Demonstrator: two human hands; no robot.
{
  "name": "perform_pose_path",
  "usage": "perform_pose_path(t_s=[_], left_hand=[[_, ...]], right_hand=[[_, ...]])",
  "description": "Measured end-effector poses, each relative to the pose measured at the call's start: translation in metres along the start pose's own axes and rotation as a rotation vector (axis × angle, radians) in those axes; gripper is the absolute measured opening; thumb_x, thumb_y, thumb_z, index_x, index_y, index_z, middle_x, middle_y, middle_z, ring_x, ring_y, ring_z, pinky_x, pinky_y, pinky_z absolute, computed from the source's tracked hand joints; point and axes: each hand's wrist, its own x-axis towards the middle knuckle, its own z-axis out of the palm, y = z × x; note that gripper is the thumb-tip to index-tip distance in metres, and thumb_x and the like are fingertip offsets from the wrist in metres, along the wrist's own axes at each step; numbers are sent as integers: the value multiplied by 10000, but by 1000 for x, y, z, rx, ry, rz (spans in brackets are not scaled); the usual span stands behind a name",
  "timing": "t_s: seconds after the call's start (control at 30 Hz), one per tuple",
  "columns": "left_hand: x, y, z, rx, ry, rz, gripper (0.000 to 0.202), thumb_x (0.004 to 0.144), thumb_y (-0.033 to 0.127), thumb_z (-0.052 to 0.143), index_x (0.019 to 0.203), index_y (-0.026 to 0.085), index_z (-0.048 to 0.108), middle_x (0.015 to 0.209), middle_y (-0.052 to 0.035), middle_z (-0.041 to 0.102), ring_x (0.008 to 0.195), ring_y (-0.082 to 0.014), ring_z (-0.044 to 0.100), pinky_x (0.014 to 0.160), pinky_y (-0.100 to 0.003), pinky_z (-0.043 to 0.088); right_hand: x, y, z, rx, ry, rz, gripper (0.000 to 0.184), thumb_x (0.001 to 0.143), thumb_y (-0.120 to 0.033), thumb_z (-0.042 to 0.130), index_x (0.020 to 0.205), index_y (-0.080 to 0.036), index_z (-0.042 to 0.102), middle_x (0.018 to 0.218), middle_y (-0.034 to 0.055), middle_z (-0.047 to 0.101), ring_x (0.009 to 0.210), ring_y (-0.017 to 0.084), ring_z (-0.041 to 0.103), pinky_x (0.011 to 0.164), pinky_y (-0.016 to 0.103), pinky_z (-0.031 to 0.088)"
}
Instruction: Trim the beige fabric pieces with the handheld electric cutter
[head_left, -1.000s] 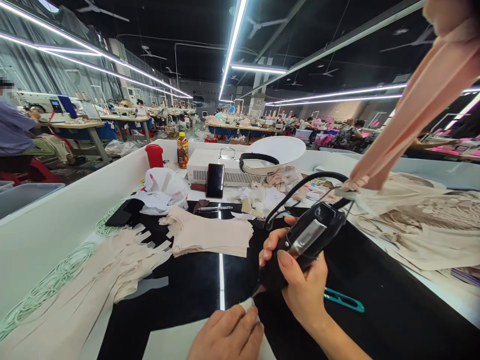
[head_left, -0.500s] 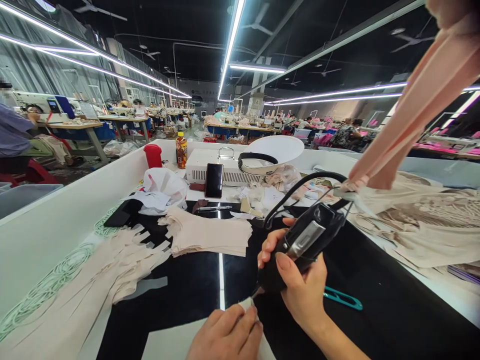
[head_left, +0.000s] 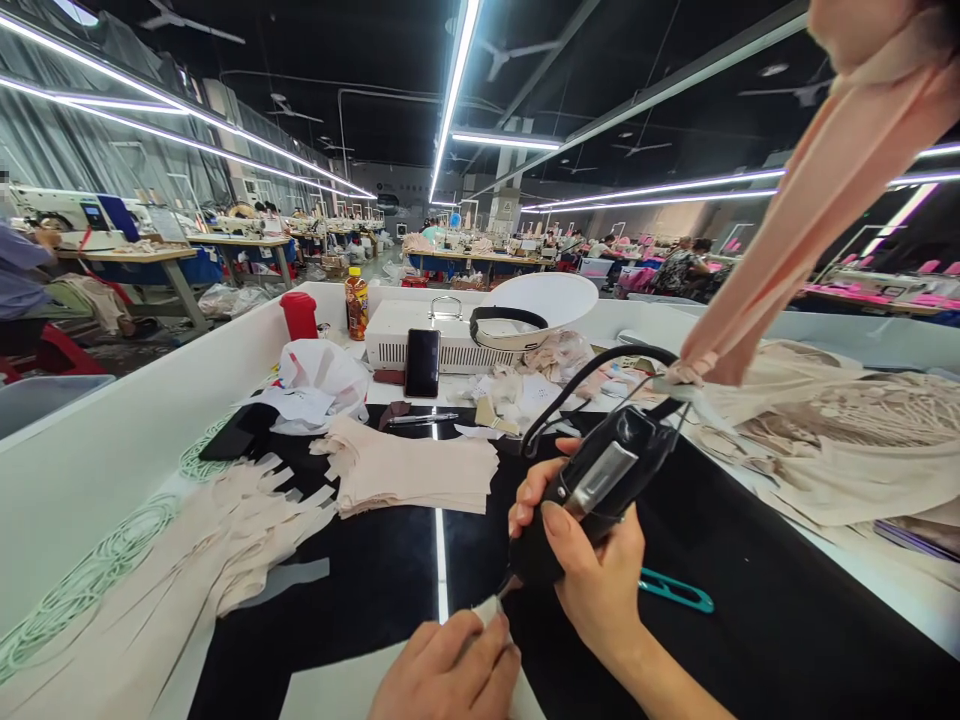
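Your right hand (head_left: 592, 565): clamped round a black tool (head_left: 600, 490), held tilted above the bench (head_left: 360, 600), tip down. Pink strip (head_left: 795, 200): knotted at the tool's upper end, slanting up to the right. Your left hand (head_left: 450, 665): fingers together, laid on a pale sheet (head_left: 322, 690) at the bench's near edge; whether they pinch it is hidden. Tool tip: just beside your left fingertips. Teal handle (head_left: 679, 592): lying right of your right wrist. Cloth stack (head_left: 416, 465): flat, beyond your left hand. Phone (head_left: 422, 362): upright before a white box (head_left: 386, 355).
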Motion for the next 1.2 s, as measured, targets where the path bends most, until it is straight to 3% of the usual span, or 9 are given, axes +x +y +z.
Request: perform_pose_path(t_s=[0.5, 0.83, 1.0, 1.2], left_hand=[[-1, 1, -2, -7, -9, -8, 481, 1185, 288, 292, 1029, 173, 733, 1066, 21, 788, 868, -151, 679, 620, -303, 459], [-7, -2, 1, 4, -56, 21, 503, 1183, 327, 276, 1048, 165, 733, 1069, -28, 771, 876, -160, 662, 603, -307, 462], [-7, -2, 1, 10, -47, 22, 519, 1188, 338, 266, 1048, 166, 735, 1089, -7, 773, 884, -154, 659, 602, -310, 453], [-2, -6, -7, -31, -76, 20, 429, 1172, 337, 346, 1071, 177, 731, 1115, 8, 774, 900, -144, 661, 645, -301, 490]], right_hand=[[-4, 3, 3, 16, -16, 16, 367, 972, -329, 763, 1271, -320, 550, 862, -36, 661, 615, 124, 629, 602, 291, 580], [-9, 5, 10, 70, -55, -14, 378, 952, -372, 788, 1266, -331, 582, 889, -31, 654, 631, 124, 627, 575, 270, 563], [-8, 4, 11, 35, -45, -20, 290, 993, -335, 740, 1239, -335, 586, 854, -43, 653, 612, 109, 612, 576, 252, 566], [-2, -1, 9, 65, -55, -1, 359, 949, -356, 798, 1238, -323, 588, 882, -34, 663, 641, 117, 639, 595, 263, 575]])
